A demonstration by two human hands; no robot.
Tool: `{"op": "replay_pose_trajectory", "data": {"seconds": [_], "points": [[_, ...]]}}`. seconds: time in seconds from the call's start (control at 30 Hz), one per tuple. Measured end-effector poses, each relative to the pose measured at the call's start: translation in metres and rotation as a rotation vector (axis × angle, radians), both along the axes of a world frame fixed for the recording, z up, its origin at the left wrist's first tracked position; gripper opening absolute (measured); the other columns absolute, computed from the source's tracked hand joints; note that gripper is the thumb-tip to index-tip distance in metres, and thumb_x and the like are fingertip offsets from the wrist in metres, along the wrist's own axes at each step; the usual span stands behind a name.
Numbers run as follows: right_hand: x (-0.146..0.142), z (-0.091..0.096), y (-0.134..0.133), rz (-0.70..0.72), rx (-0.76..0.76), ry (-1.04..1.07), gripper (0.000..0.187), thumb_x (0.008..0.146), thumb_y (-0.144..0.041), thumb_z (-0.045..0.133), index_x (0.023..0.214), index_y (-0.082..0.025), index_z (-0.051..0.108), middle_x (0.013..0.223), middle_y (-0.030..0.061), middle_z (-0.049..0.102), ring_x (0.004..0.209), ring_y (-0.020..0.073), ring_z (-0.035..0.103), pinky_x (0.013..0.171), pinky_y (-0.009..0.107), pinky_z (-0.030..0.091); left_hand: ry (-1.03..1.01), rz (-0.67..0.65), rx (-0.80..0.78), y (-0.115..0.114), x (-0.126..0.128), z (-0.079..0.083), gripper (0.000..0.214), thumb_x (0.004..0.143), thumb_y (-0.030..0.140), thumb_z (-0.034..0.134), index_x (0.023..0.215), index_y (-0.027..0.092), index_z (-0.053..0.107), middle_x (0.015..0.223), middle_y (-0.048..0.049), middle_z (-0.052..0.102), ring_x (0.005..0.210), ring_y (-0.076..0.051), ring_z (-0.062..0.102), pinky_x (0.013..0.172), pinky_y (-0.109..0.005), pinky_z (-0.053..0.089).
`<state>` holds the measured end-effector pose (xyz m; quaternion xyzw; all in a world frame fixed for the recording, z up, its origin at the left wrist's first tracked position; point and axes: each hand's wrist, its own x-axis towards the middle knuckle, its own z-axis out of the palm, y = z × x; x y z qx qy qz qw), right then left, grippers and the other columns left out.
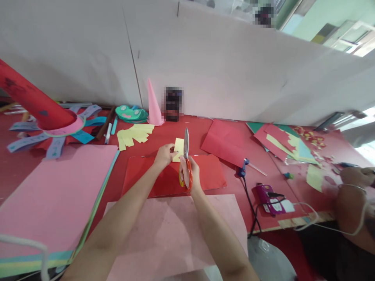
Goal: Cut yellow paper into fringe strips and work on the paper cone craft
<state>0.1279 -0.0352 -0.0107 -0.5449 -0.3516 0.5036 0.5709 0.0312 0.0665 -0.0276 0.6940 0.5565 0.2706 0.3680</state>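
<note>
"Fingers of the left hand (164,155): what are they closed on?"

"A small flat yellow paper rectangle (179,144), pinched near its left side, over the far edge of a wide, smooth red rectangle (137,177)."

"And the right hand (195,171)?"

"Gripping orange-and-yellow-handled steel scissors (186,148); the tapered blades point away, just beside the yellow paper. Whether they touch it, I cannot tell."

"What lies around?"

"Nearer the body, a large pale pink sheet (175,234). Beyond the left hand, a fringed fan of yellow paper strips (133,135) and a slender pink paper cone (154,107), upright. To the right, a flat crimson paper sheet (224,142)."

"Farther out?"

"Left, a layered stack of coloured paper (67,183), pink on top, and a tilted red tube (36,99); right, a purple plastic box (265,195)."
</note>
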Motion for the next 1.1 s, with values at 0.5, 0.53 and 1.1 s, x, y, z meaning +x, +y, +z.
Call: {"op": "replay_pose_trajectory", "data": {"seconds": [0.5,0.53,1.1], "points": [[0.003,-0.006,0.003,-0.077,0.058,0.02,0.014,0.082,-0.034,0.053,0.085,-0.021,0.048,0.038,-0.0135,0.038,0.024,0.0051,0.033,0.026,0.015,0.029,-0.507,0.138,0.004,0.017,-0.022,0.03,0.027,0.054,0.036,0.075,0.067,0.016,0.061,0.079,-0.0055,0.068,0.082,-0.021,0.063,0.08,-0.034,0.047],[0.003,-0.006,0.003,-0.075,0.058,0.023,0.015,0.082,-0.035,0.053,0.084,-0.021,0.048,0.038,-0.0134,0.038,0.024,0.005,0.033,0.026,0.015,0.029,-0.559,0.11,0.029,0.017,-0.021,0.031,0.027,0.054,0.037,0.075,0.064,0.016,0.062,0.086,-0.0072,0.068,0.087,-0.022,0.063,0.082,-0.035,0.047],[0.004,0.004,0.001,-0.15,0.099,0.071,0.023,0.08,-0.034,0.055,0.067,-0.021,0.042,0.034,-0.0111,0.04,0.025,0.0068,0.035,0.028,0.018,0.029,-0.419,-0.237,0.168,-0.001,-0.008,0.037,0.009,0.071,0.02,0.06,0.072,0.02,0.069,0.116,-0.0061,0.061,0.111,-0.02,0.057,0.098,-0.036,0.041]]}}
